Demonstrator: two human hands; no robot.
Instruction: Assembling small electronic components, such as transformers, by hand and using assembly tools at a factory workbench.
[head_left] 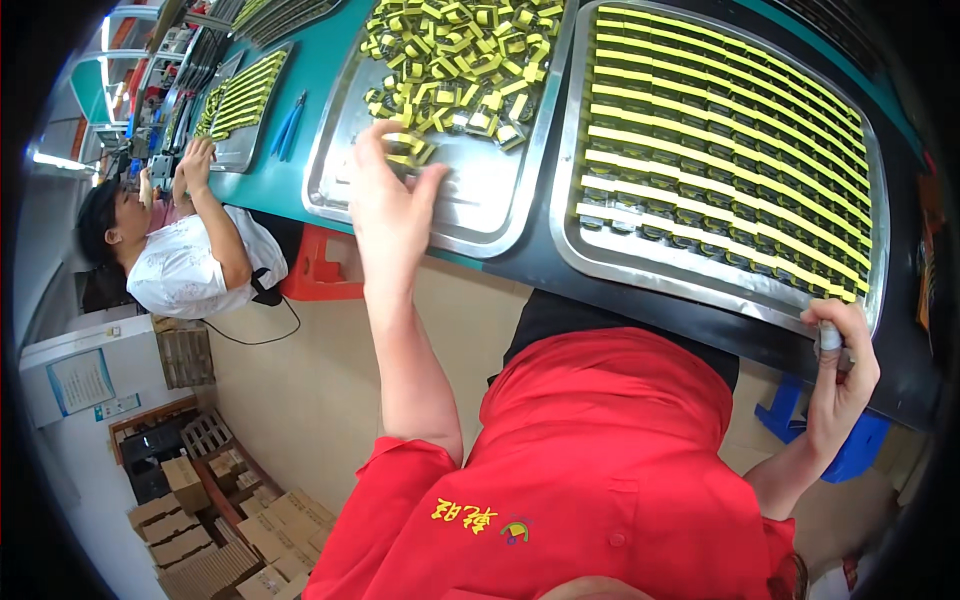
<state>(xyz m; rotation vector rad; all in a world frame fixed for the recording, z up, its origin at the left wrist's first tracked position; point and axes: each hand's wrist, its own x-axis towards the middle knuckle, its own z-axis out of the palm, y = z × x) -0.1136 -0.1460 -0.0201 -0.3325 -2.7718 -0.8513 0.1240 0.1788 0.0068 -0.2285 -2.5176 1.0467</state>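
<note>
Small yellow-and-black blocks (470,60), which look like taped coils, lie in a loose heap in the left metal tray (480,215). My left hand (388,205) reaches over that tray's near left part, thumb and fingers apart around a few loose blocks; none is visibly gripped. Similar blocks stand in neat, close rows (720,140) in the right metal tray (680,282). At its near right corner, by the end of the nearest row, is my right hand (842,350), fingers curled, with a pale wrap on one digit. Whatever its fingertips hold is hidden.
Beyond the left tray, blue-handled pliers (287,128) lie on the green mat (310,95). A co-worker in a white shirt (205,260) sits at the left beside another tray of blocks (245,100). A red stool (330,265) and a blue stool (858,447) stand below the table.
</note>
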